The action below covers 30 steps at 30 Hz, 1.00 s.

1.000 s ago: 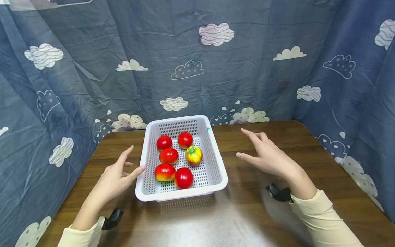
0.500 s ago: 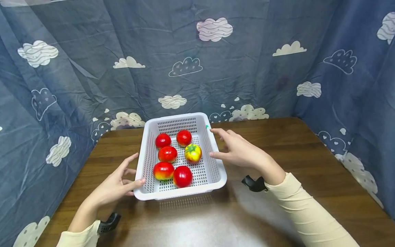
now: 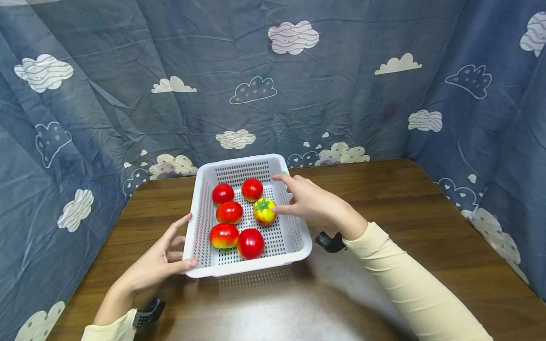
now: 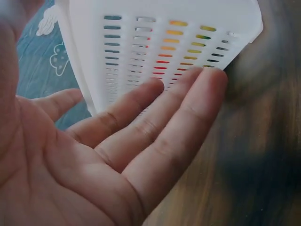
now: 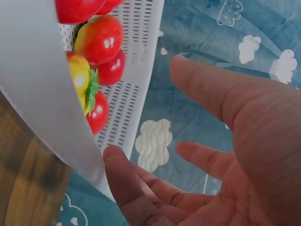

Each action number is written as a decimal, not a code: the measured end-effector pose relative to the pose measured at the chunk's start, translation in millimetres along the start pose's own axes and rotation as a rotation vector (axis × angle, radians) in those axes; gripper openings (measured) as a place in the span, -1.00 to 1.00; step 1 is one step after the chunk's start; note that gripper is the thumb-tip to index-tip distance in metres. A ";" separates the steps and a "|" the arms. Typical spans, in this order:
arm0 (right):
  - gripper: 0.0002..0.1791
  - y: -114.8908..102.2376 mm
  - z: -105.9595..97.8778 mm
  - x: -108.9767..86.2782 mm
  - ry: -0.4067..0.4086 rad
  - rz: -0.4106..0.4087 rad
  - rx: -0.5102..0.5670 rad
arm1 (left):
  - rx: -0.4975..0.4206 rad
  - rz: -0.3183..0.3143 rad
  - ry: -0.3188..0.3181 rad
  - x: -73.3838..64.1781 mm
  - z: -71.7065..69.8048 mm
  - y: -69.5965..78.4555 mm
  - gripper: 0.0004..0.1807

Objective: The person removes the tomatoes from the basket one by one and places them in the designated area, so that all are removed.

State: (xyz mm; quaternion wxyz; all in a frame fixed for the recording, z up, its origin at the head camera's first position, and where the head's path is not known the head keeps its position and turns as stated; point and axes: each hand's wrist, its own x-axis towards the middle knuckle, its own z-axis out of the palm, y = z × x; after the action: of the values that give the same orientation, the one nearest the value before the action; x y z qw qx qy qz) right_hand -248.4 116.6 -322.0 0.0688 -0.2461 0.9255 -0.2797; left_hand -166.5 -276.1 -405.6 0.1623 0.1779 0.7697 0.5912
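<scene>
Tabletop (image 3: 384,199) below, our spread, empty right hand (image 3: 310,199) seems poised to pinch the nearest tomato (image 3: 263,213), left hand (image 3: 151,263) loosely touching the basket (image 3: 256,265).

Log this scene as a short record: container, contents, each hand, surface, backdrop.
Container: white perforated basket, upright
Contents: five mostly red fruits; one mostly yellow fruit with a green leafy top
Left hand: fingers extended beside the basket's outer left wall, thumb at the near-left corner of the rim
Right hand: over the right rim, fingers extended, holding no fruit; contact with the rim unclear
Surface: brown wooden table
Backdrop: blue curtain printed with pale clouds
</scene>
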 end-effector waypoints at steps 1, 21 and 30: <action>-0.09 -1.0 0.3 1.7 -0.003 -0.001 -0.009 | -0.009 0.007 -0.003 0.3 0.2 -0.8 0.15; -0.04 -20.7 7.6 36.2 -0.156 0.009 -0.093 | -0.104 0.142 0.001 -1.6 -2.1 -15.0 0.10; 0.02 -21.8 14.0 55.6 -0.270 0.119 -0.071 | -0.164 0.145 -0.004 -1.7 -0.7 -20.1 0.10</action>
State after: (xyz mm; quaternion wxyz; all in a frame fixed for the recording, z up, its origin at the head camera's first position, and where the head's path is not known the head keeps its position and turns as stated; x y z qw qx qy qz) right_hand -283.9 66.6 -321.1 0.2002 -0.2287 0.9300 -0.2065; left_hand -166.9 -282.2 -424.9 0.1347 0.2204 0.7035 0.6621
